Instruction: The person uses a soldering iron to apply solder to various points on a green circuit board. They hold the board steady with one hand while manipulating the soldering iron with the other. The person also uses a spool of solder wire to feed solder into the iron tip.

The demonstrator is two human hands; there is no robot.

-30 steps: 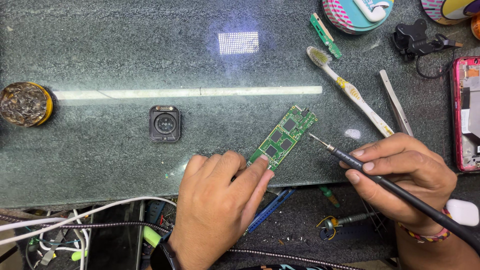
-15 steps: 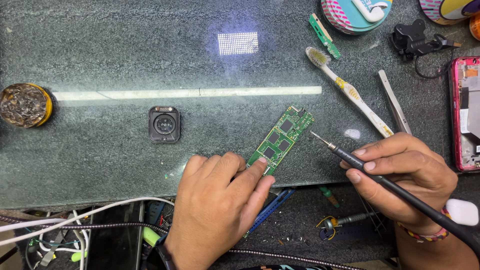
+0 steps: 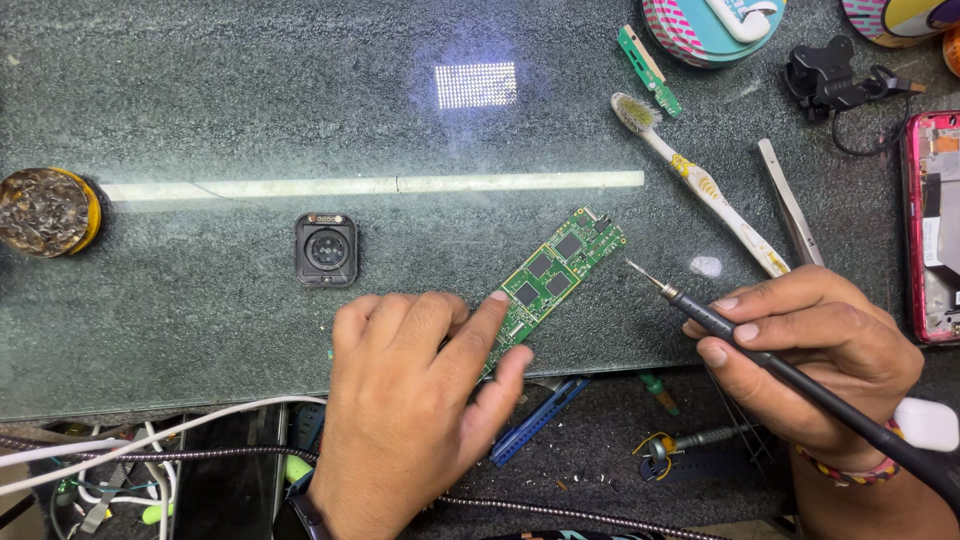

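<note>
The circuit board (image 3: 555, 272) is laid slantwise on the dark glass bench (image 3: 250, 100), near its front edge, and is pinned at its lower end by the left hand (image 3: 415, 410), whose forefinger and thumb are pressed together on the board's lower corner. The soldering iron (image 3: 720, 325) is gripped pen-fashion in the right hand (image 3: 810, 355), the fingers being closed round its shaft. Its tip is held just off the board's upper right edge and is not seen to touch it.

As for progress, the board is judged to be steadied and the iron brought up, so the set-up is done; no fresh solder or smoke can be made out, so the work on the board itself is taken as not yet begun, or paused. Whether any joint has already been made cannot be told at this size.

By count, there are seen: one circuit board under the hand, one smaller green board strip (image 3: 649, 70) at the far side, one soldering iron, one toothbrush (image 3: 700, 185), one pair of tweezers (image 3: 790, 205), one square black watch case (image 3: 326, 250), one round tin of brass wool (image 3: 45, 210) at the left edge, and one opened phone (image 3: 930, 230) at the right edge. Two hands are in view, both the person's own.
</note>
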